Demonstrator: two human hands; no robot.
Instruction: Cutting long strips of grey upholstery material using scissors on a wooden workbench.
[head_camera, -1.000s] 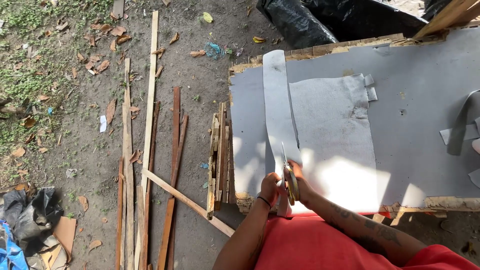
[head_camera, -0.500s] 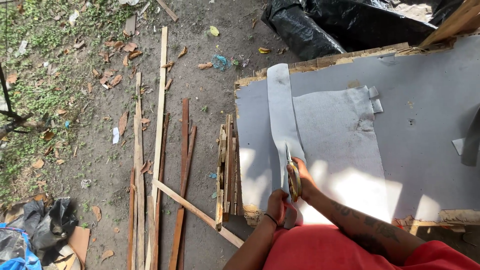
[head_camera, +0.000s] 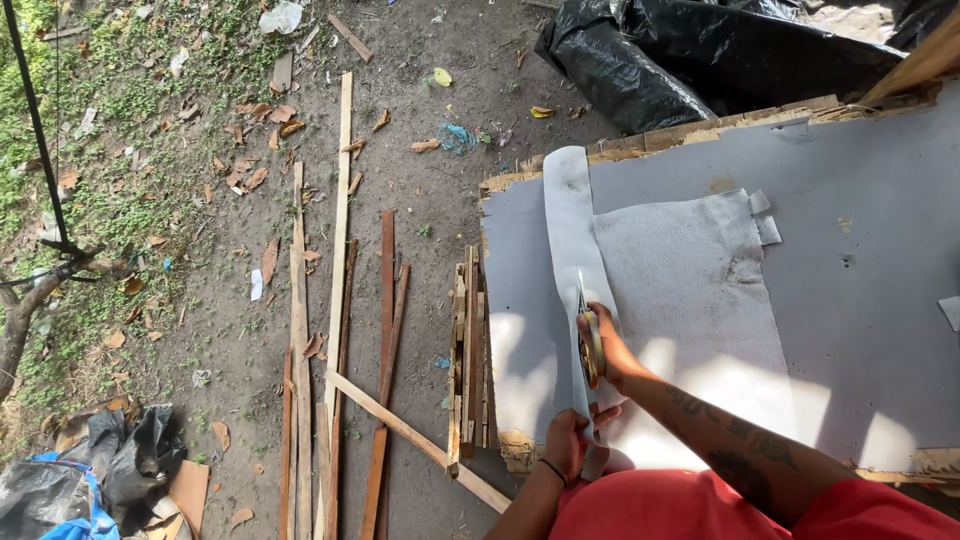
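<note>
Scissors (head_camera: 590, 340) sit in the right hand (head_camera: 606, 345), cutting grey cloth (head_camera: 690, 300) on the bench (head_camera: 880, 200). Left hand (head_camera: 568, 442) pinches the cloth's near edge.

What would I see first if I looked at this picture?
First the right hand, working scissors along a pale grey strip on the big grey table. The left hand pinches the strip's near end. Left of the table, long wooden slats lie on the dirt, and a black plastic sheet is heaped beyond it.
</note>
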